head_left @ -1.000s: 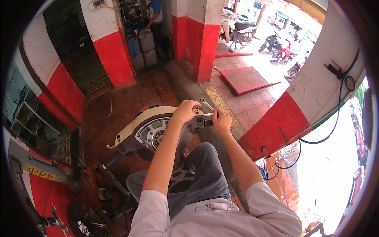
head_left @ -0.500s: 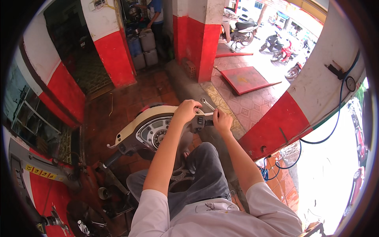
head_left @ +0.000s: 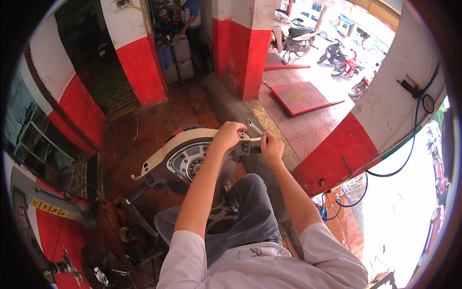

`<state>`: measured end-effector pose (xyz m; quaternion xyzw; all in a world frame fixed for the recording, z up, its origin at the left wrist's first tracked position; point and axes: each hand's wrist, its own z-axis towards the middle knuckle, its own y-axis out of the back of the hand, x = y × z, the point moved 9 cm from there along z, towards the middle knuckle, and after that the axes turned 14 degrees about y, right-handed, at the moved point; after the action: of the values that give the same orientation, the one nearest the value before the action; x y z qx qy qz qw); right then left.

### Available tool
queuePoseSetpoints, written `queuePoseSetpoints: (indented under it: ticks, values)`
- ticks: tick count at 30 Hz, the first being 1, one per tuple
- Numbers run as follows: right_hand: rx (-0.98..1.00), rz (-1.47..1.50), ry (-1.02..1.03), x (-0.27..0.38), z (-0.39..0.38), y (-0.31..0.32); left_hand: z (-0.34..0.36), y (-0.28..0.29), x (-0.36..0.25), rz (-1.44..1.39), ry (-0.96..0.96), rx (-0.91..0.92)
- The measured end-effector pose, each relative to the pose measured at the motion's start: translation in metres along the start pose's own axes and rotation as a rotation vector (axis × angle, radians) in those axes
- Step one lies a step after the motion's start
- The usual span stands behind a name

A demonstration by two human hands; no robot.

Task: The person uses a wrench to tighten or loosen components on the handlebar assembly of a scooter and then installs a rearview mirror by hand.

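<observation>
A scooter's cream handlebar cover (head_left: 156, 152) with a round speedometer (head_left: 193, 167) is in front of me. My left hand (head_left: 229, 136) rests on its right end, fingers curled over the far edge by the brake lever mount; what they grip is hidden. My right hand (head_left: 273, 147) is closed around the near end of a silver combination wrench (head_left: 254, 126), whose ring end sticks out to the far left. The silver brake lever (head_left: 255, 139) runs just below the wrench toward the same hand. Beneath it are the black switch housing (head_left: 245, 147) and right grip (head_left: 256, 150).
A red metal ramp (head_left: 305, 98) lies on the tiles ahead to the right. Beside me stands a red-and-white pillar (head_left: 337, 147) with a blue air hose (head_left: 413, 144). Plastic cans (head_left: 181, 49) and another person (head_left: 191, 21) are at the back. Parked motorbikes (head_left: 332, 52) stand outside.
Both hands keep nearly the same places on the handlebar and wrench. The view has shifted very slightly. At the back, the other person's arm has moved a little.
</observation>
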<state>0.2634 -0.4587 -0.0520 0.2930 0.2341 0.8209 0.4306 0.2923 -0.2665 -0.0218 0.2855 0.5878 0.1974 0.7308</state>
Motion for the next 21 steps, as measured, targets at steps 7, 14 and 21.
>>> queuePoseSetpoints:
  ticks: [7,14,21]
  values:
    - [0.003,0.007,0.003,-0.003,-0.001,-0.001,-0.002,0.003,-0.005,0.228,0.076,-0.063]
    - [0.098,0.07,0.003,-0.006,-0.001,-0.007,-0.002,0.004,0.0,-0.044,0.023,0.0]
    - [0.097,0.039,-0.04,-0.011,-0.002,-0.008,-0.004,0.006,-0.015,0.136,-0.063,-0.072]
